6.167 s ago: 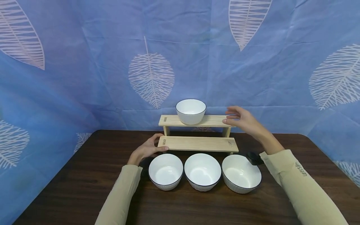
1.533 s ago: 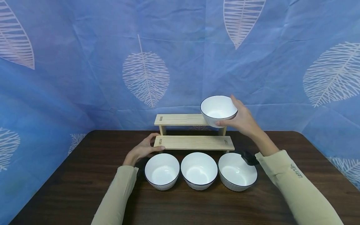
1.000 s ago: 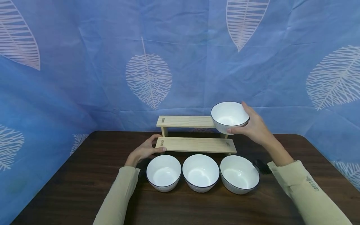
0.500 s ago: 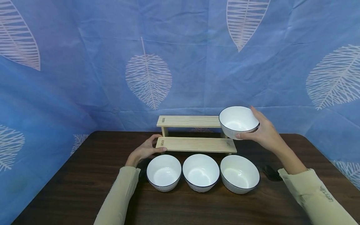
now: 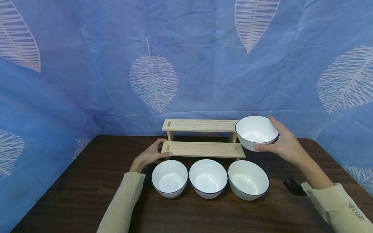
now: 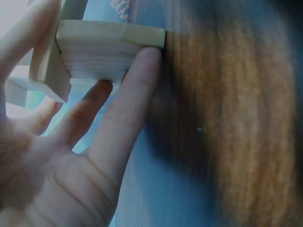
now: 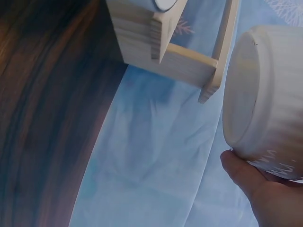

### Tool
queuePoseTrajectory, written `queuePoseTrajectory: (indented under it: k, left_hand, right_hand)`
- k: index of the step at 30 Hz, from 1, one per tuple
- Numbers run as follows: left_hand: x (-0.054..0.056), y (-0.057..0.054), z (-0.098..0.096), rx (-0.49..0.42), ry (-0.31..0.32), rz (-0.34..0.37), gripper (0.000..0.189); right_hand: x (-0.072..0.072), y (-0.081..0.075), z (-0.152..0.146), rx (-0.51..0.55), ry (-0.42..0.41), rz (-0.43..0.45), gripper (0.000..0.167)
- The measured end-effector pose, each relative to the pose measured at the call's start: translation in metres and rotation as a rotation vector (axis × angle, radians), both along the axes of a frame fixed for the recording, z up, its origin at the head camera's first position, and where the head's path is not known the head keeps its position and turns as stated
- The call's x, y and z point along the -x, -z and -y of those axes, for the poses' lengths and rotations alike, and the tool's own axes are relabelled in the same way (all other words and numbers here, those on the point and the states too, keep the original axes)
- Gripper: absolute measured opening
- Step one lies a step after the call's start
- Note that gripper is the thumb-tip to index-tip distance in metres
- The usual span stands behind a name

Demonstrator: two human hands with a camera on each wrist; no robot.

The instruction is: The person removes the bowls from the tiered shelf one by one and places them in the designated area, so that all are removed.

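Observation:
My right hand (image 5: 287, 145) grips a white, dark-rimmed bowl (image 5: 254, 131) by its right side, fingers at the rim and thumb low on the wall. The bowl hangs in the air just right of the two-tier wooden rack (image 5: 202, 149); its underside (image 7: 244, 90) shows in the right wrist view. My left hand (image 5: 150, 155) holds the rack's left end, thumb on the lower board. In the left wrist view its fingers press against the rack's side support (image 6: 94, 47). No bowl stands on either board.
Three similar white bowls stand in a row before the rack: left (image 5: 170, 178), middle (image 5: 208, 178) and right (image 5: 248, 179). The dark wooden table (image 5: 87, 194) ends at a blue leaf-patterned cloth (image 5: 186, 81). A black object (image 5: 294, 187) sits at the right cuff.
My right hand has taken the bowl off the rack's upper board, then carried it right and lower, past the rack's right end. My left hand keeps its hold on the rack.

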State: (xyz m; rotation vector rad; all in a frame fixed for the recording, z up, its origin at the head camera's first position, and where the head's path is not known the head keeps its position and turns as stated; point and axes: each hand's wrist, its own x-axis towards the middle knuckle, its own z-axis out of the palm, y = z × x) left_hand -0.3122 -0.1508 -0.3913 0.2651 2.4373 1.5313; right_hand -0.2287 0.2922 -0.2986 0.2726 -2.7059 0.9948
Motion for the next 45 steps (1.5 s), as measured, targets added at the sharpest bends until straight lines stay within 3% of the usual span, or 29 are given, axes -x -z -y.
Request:
queuePoseTrajectory:
  k: [16, 45]
  left_hand:
    - [0.000, -0.003, -0.001, -0.012, 0.007, -0.001, 0.073]
    - [0.002, 0.002, 0.000, 0.005, -0.002, -0.011, 0.073]
  right_hand:
    - [-0.013, 0.011, -0.024, -0.045, 0.018, -0.006, 0.122]
    - [-0.035, 0.041, -0.054, -0.104, 0.034, 0.009, 0.125]
